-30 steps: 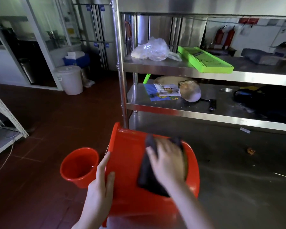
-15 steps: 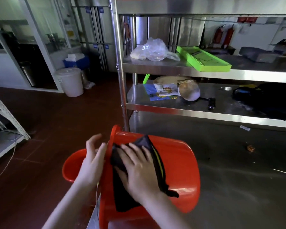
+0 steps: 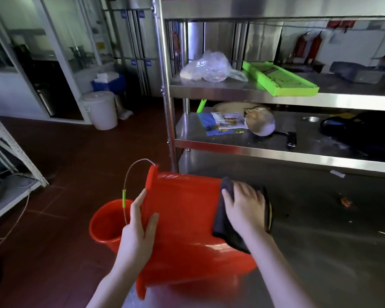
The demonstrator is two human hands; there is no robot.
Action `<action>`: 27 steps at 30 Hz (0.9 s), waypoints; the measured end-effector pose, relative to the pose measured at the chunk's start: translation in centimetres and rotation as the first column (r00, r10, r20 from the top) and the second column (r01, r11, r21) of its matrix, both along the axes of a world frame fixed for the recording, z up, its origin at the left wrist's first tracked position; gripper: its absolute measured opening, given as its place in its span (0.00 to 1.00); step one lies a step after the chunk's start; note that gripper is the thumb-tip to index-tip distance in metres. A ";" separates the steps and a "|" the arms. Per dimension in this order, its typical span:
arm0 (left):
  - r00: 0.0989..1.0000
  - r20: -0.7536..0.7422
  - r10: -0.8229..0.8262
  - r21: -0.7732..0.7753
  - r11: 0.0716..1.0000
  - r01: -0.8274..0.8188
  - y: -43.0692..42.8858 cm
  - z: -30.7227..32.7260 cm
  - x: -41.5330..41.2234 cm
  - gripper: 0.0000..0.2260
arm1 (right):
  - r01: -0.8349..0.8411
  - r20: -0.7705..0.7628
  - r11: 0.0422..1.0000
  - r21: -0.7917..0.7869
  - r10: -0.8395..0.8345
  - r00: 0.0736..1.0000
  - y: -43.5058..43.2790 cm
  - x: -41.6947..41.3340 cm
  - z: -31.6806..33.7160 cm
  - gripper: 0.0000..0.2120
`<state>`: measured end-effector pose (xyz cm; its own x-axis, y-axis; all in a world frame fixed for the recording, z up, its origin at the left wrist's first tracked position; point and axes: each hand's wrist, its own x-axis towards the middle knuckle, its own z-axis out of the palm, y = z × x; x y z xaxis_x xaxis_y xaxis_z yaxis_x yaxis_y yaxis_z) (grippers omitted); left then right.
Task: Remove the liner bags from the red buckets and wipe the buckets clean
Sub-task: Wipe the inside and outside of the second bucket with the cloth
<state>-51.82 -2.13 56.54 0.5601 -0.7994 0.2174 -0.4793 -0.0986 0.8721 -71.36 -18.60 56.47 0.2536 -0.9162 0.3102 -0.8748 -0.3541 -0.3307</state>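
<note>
A large red bucket (image 3: pixel 182 221) lies on its side on the steel table (image 3: pixel 320 252), its rim to the left over the table's edge. My left hand (image 3: pixel 140 230) grips that rim, thumb on the outer wall. My right hand (image 3: pixel 245 207) presses a dark cloth (image 3: pixel 225 227) flat against the bucket's wall near its base. The wire handle with a green grip (image 3: pixel 124 197) sticks up to the left of the rim. A second, smaller red bucket (image 3: pixel 107 221) stands upright on the floor just left of it.
A steel shelf rack (image 3: pixel 253 147) rises behind the table, holding a clear plastic bag (image 3: pixel 209 67), a green tray (image 3: pixel 278 78), papers and a dark bag. A white lidded bucket (image 3: pixel 100 110) stands on the red tile floor. A white rack (image 3: pixel 13 165) is at the left.
My right hand has slid the cloth from near the rim towards the bucket's base on the right. My left hand has shifted its hold on the rim, and the wire handle has swung up.
</note>
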 end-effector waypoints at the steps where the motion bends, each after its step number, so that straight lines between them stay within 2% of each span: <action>1: 1.000 -0.020 0.002 -0.001 1.000 -0.002 0.1 -0.3 0.2 0.24 | -0.076 -0.008 0.995 -0.060 0.076 0.997 1.1 2.0 0.3 0.19; 3: 1.000 -0.002 0.004 -0.013 1.000 -0.004 0.1 -0.7 0.4 0.23 | -0.255 0.032 0.954 -0.159 0.263 0.964 4.1 6.1 0.7 0.21; 5: 0.999 0.041 0.017 -0.047 0.999 -0.015 0.4 -1.0 0.5 0.23 | -0.413 0.023 0.891 -0.190 0.425 0.905 7.2 9.1 0.6 0.23; 8: 0.999 0.049 0.013 -0.069 0.998 -0.009 1.4 -1.1 0.2 0.23 | -0.489 -0.010 0.842 -0.227 0.500 0.866 7.9 9.0 0.1 0.24; 10: 1.000 0.007 0.001 -0.072 0.997 -0.001 2.1 -1.4 -0.1 0.21 | -0.416 0.013 0.877 -0.242 0.431 0.902 6.1 6.6 -0.2 0.22; 12: 0.996 -0.085 -0.009 -0.061 0.998 0.004 2.6 -1.6 -0.5 0.22 | -0.242 0.015 0.947 -0.210 0.250 0.968 3.2 3.8 -0.1 0.21; 14: 0.993 -0.114 -0.021 -0.064 0.998 0.014 3.0 -1.6 -0.7 0.23 | -0.041 -0.035 0.999 -0.029 0.040 0.999 0.5 2.0 0.8 0.21; 16: 0.993 -0.109 -0.046 -0.068 0.997 0.039 3.1 -1.5 -0.7 0.24 | 0.051 -0.067 0.989 0.136 -0.042 0.997 -1.2 2.5 1.4 0.21; 18: 0.992 -0.097 -0.077 -0.065 0.995 0.071 3.2 -1.6 -0.6 0.25 | -0.027 -0.082 0.990 0.141 0.039 0.996 -1.2 4.8 1.9 0.21; 21: 0.994 -0.075 -0.076 -0.036 0.997 0.073 3.6 -1.2 0.5 0.24 | -0.277 -0.032 0.961 -0.015 0.276 0.961 2.2 8.8 2.5 0.19; 24: 0.997 -0.081 0.020 -0.057 0.998 -0.025 2.6 1.0 2.7 0.19 | -0.418 -0.012 0.891 -0.177 0.423 0.906 6.6 10.2 1.5 0.21; 27: 0.992 -0.019 0.122 0.037 0.992 -0.121 -1.3 3.2 5.3 0.26 | -0.519 -0.016 0.823 -0.232 0.530 0.848 10.2 9.6 -0.9 0.23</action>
<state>-46.47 -3.39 59.73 0.6578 -0.7320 0.1775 -0.4437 -0.1862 0.8766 -61.72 -8.45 55.55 0.6565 -0.5556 0.5101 -0.5215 -0.8230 -0.2252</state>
